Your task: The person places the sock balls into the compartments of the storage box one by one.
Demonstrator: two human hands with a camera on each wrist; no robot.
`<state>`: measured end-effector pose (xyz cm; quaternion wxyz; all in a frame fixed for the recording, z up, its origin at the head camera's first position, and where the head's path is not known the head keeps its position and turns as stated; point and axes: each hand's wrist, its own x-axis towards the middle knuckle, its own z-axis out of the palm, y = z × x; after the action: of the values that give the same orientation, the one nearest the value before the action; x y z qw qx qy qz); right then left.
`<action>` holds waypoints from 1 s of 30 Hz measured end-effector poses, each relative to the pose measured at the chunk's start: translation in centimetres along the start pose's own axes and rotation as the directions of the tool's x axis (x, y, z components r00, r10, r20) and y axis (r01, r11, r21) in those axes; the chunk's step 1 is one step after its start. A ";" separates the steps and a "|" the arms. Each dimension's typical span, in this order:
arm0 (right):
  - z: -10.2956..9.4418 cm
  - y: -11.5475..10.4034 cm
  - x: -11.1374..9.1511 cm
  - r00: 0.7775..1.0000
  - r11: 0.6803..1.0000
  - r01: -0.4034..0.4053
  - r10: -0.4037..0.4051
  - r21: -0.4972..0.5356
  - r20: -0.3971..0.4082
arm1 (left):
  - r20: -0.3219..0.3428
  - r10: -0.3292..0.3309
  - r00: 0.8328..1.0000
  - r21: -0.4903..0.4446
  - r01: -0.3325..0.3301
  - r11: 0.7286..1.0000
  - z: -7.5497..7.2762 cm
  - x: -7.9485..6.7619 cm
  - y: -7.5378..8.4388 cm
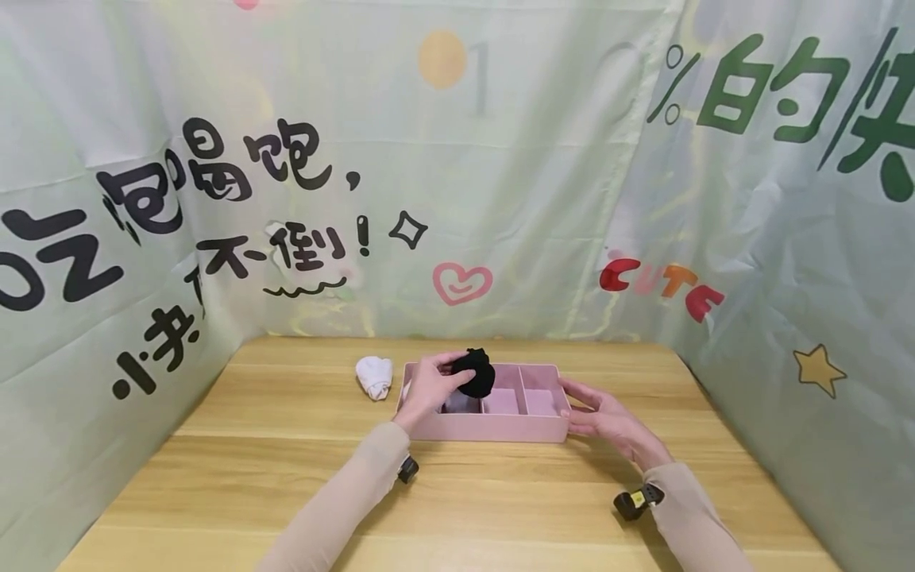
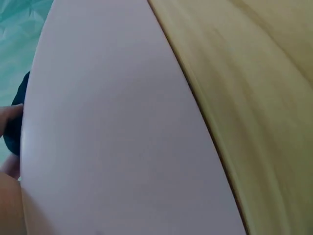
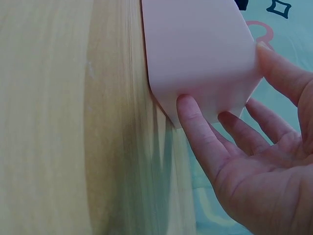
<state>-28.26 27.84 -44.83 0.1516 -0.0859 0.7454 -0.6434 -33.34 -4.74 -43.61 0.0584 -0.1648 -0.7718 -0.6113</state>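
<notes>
In the head view, my left hand pinches a rolled-up black cloth bundle between thumb and fingers, above a pink divided box. Part of that black bundle shows past the box's wall in the left wrist view. Grey cloth sits in a compartment beneath the left hand, which hides the box's left part. My right hand rests its fingertips against the box's right end; in the right wrist view its fingers are mostly straight on the end wall.
A rolled white cloth bundle lies on the wooden table, left of the box. Printed fabric curtains enclose the table at the back and both sides. Two compartments at the box's right show bare pink floors.
</notes>
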 end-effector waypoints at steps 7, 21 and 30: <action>0.1 -0.1 0.2 1.000 1.000 -0.002 0.002 -0.013 0.009 | 0.016 0.020 1.000 0.059 -0.020 0.998 1.1 0.1 0.2; -0.6 0.1 -0.2 1.000 1.000 -0.002 0.002 -0.016 0.000 | 0.008 0.043 0.999 0.171 -0.043 0.984 3.9 0.7 0.5; -0.2 0.0 0.3 1.000 1.000 -0.009 0.009 -0.011 0.008 | 0.022 0.024 0.999 0.250 -0.029 0.968 3.6 0.4 0.3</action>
<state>-28.59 27.97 -44.85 0.1570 -0.0858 0.7486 -0.6384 -33.17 -1.11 -44.10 0.0797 -0.1721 -0.8409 -0.5068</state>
